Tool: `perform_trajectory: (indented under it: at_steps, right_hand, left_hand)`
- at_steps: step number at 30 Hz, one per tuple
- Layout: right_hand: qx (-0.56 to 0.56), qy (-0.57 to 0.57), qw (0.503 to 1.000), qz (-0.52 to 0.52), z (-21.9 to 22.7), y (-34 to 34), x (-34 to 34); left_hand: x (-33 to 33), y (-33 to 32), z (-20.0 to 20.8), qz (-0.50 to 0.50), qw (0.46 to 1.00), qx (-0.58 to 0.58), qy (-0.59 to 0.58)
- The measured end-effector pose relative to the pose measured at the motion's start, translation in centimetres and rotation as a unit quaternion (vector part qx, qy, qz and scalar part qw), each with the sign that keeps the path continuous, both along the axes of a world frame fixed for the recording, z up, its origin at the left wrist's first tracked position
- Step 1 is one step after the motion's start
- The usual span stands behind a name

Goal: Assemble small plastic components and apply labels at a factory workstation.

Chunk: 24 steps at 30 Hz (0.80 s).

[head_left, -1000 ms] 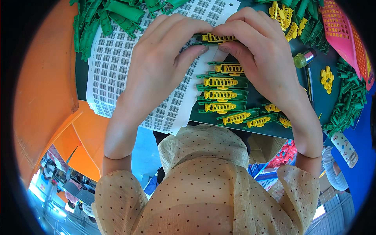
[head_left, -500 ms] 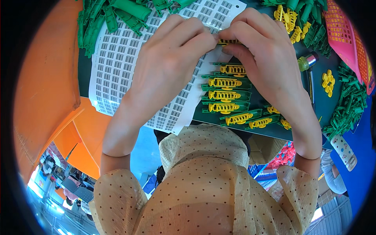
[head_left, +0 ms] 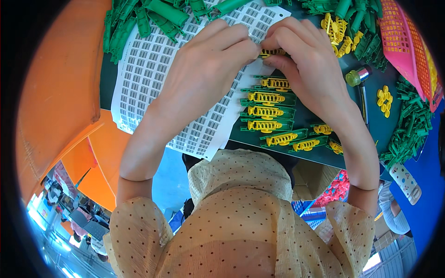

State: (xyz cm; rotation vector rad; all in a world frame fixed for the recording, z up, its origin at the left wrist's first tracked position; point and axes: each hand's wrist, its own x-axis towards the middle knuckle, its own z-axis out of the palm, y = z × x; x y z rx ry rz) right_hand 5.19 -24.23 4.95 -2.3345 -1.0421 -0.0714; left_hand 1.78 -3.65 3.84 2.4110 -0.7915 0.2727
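Note:
My right hand (head_left: 308,55) pinches a yellow-and-green plastic part (head_left: 271,52), mostly covered by the thumb and fingers. Against its left end my left hand (head_left: 211,53) is closed, thumb and fingertips pressed together; what they hold, if anything, is hidden. Under my left hand and forearm lies a white sheet of small grey printed labels (head_left: 143,76). Just below my right hand, a column of green parts with yellow slotted inserts (head_left: 266,111) lies side by side at the sheet's right edge. Several more such parts (head_left: 306,144) lie at angles along the table's near edge.
Loose green half-tube pieces (head_left: 164,14) overlap the sheet's far left. Yellow inserts (head_left: 334,28) lie at the far right beside a pink basket (head_left: 402,37). A small hammer (head_left: 359,76), yellow discs (head_left: 384,101) and a heap of small green pieces (head_left: 408,123) lie on the right.
The view has shifted slightly, so the table things sit a little differently in the picture. Both hands stay together at the same part, with the fingers shifted slightly.

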Motion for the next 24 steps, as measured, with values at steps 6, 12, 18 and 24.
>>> perform_trajectory:
  at_steps: [6,12,18,24]
  right_hand:
    - [0.005,0.048,0.998,0.028,0.7,-1.3,0.4]
    - [0.088,0.197,0.975,0.047,1.7,-2.9,0.4]
    - [-0.069,-0.048,0.991,-0.101,1.8,-5.6,2.6]
    - [-0.175,-0.165,0.964,-0.114,0.9,-5.5,2.7]
  left_hand:
    - [-0.3,0.6,-0.8,-0.007,0.995,-0.104,0.01]
    - [2.7,1.1,0.8,0.092,0.988,0.055,-0.115]
    - [2.4,-0.1,1.5,0.08,0.989,0.107,-0.07]
    - [1.2,-0.6,2.6,0.092,0.993,-0.042,-0.059]
